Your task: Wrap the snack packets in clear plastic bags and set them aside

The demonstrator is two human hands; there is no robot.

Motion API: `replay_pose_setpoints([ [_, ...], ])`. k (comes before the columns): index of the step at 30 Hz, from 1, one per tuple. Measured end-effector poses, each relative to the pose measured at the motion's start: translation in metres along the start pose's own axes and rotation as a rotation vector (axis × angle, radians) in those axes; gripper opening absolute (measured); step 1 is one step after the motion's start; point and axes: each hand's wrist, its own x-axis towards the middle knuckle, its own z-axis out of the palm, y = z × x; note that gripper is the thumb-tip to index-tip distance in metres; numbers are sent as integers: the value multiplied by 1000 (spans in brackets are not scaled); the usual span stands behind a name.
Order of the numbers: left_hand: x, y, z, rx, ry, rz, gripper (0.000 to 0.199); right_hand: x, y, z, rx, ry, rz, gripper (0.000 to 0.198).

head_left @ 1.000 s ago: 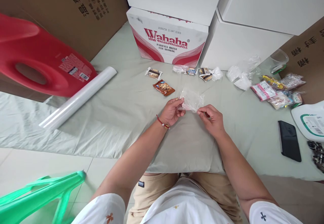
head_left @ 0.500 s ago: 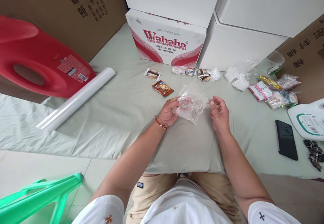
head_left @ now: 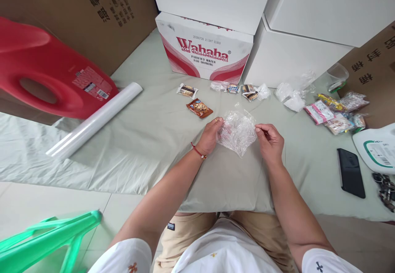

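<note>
A crumpled clear plastic bag (head_left: 237,131) is stretched between my two hands, above the cloth-covered table. My left hand (head_left: 210,135) is closed on its left edge, thumb on top. With thumb and fingertips, my right hand (head_left: 270,141) pinches its right edge. Beyond my left hand lies a brown cookie packet (head_left: 199,108). A clear-wrapped snack (head_left: 187,91) rests further back. Small wrapped snacks (head_left: 248,92) and crumpled clear plastic (head_left: 263,91) lie in front of the boxes.
A white roll (head_left: 95,119) leans by a red jug (head_left: 55,71) at the left. Boxes, among them a Wahaha carton (head_left: 205,51), line the back. On the right are snack packets (head_left: 321,112), a phone (head_left: 351,172), keys (head_left: 384,188) and a white bottle (head_left: 378,147). A green stool (head_left: 61,240) stands lower left.
My right hand has come to pinch the bag's right edge, where it was a little apart or just touching before. The bag is spread flatter and sits slightly lower.
</note>
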Motion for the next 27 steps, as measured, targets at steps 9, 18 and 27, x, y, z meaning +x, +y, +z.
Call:
replay_pose_setpoints([
  [9, 5, -1, -4, 83, 103, 130, 45, 2, 0, -6, -36, -161, -180, 15],
  [18, 1, 0, -2, 99, 84, 241, 42, 3, -37, -2, 4, -54, 101, 19],
  [27, -28, 1, 21, 405, -123, 366, 41, 5, -72, 46, 277, -269, 436, 51],
])
